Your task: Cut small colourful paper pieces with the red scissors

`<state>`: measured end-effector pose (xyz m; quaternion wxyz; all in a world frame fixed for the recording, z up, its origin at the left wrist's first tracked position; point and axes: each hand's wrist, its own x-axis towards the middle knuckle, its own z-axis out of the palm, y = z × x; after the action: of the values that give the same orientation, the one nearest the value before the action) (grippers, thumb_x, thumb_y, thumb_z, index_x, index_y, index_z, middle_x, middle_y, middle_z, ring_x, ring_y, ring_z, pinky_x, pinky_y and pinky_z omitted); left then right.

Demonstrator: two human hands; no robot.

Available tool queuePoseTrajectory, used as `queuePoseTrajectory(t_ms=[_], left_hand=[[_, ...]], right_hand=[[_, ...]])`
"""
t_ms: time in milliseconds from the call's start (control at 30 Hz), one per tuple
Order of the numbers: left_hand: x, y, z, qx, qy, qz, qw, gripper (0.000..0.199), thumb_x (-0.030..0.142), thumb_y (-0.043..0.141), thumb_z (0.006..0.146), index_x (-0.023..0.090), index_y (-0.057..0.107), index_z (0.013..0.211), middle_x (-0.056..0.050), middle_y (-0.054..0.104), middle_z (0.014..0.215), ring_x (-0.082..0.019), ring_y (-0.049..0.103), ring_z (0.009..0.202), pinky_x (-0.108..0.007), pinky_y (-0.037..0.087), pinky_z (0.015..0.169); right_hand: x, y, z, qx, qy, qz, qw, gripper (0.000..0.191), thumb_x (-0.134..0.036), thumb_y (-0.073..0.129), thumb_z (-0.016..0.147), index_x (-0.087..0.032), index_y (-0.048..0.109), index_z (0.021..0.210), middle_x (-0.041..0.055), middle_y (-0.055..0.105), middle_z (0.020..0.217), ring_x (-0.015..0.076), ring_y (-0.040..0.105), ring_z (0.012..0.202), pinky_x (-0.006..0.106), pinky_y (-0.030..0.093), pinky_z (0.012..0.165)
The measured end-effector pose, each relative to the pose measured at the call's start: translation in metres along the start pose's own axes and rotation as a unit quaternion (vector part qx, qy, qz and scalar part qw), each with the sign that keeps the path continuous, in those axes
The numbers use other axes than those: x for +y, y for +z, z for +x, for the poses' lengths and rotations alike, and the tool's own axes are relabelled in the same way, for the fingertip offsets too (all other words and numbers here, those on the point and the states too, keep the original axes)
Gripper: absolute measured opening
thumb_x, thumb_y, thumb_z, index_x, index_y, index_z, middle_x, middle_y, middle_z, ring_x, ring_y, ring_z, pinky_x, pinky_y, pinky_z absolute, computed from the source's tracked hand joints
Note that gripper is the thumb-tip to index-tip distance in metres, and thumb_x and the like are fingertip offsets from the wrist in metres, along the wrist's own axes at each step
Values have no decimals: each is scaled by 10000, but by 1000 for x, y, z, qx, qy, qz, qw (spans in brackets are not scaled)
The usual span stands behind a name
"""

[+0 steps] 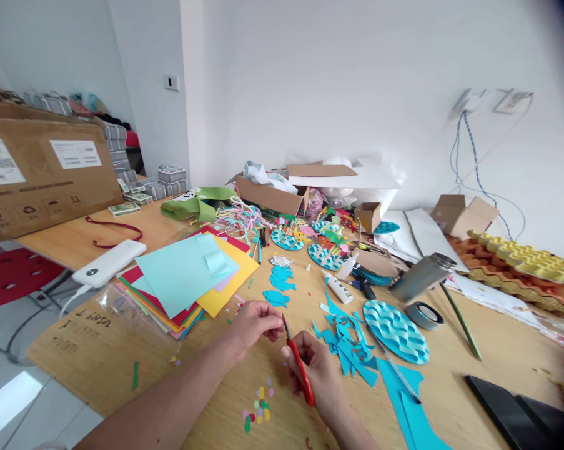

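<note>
Red-handled scissors (302, 369) are in my right hand (316, 365), their blades pointing up toward my left hand (262, 322). The thumb and fingers of my left hand are pinched together at the blade tips; whatever they hold is too small to make out. Just beyond lie blue paper fish (276, 298). Blue paper scraps (350, 347) are heaped right of the scissors. Small coloured paper dots (262, 405) lie on the wooden table below my hands. A wavy blue oval (396, 331) rests farther right, with a pen (396, 365) beside it.
Coloured paper sheets (188, 275) and a white power bank (109, 262) lie to the left. Glue bottles (338, 289), a metal flask (422, 277) and a tape roll (425, 315) stand or lie at the right. A dark phone (501, 409) is near the right edge; boxes (272, 195) line the wall.
</note>
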<state>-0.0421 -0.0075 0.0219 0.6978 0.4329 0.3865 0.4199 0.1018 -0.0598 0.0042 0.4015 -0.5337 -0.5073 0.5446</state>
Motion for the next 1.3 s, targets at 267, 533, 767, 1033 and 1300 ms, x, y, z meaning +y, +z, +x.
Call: queuePoseTrajectory(t_ms=[267, 533, 767, 1033, 1300], left_hand=[[-1, 1, 0, -3, 0, -4, 1000, 124, 222, 644, 589, 121, 590, 634, 2, 583, 559, -105, 528, 525, -250, 423, 560], [-1, 1, 1, 0, 0, -6, 1000, 134, 232, 653, 585, 123, 595, 638, 4, 584, 557, -101, 527, 520, -244, 421, 555], [0, 1, 0, -4, 2, -4, 1000, 105, 211, 635, 588, 123, 590, 620, 1, 583, 546, -106, 529, 523, -248, 415, 556], [-2, 0, 1, -3, -4, -10, 1000, 104, 203, 630, 596, 116, 588, 634, 0, 581, 547, -104, 525, 523, -246, 410, 555], [-3, -1, 2, -2, -9, -17, 1000, 118, 209, 634, 597, 117, 587, 655, 0, 586, 568, -104, 529, 526, -249, 406, 559]], right_hand=[[-1, 2, 1, 6, 1, -7, 1000, 379, -453, 676, 673, -208, 390, 631, -104, 464, 387, 60, 411, 250, 147, 272, 247], [-2, 2, 0, 8, 1, -7, 1000, 396, -486, 671, 663, -207, 393, 627, -103, 459, 380, 64, 408, 249, 151, 269, 246], [1, 0, 1, 0, -6, 5, 1000, 358, -432, 673, 690, -201, 403, 644, -100, 480, 396, 53, 415, 258, 138, 284, 256], [2, 1, 0, -1, -7, 11, 1000, 358, -421, 677, 692, -202, 398, 638, -102, 479, 385, 50, 405, 246, 132, 269, 245], [2, 2, 1, 3, -1, 18, 1000, 368, -429, 682, 681, -202, 396, 640, -105, 477, 389, 49, 408, 245, 132, 281, 246]])
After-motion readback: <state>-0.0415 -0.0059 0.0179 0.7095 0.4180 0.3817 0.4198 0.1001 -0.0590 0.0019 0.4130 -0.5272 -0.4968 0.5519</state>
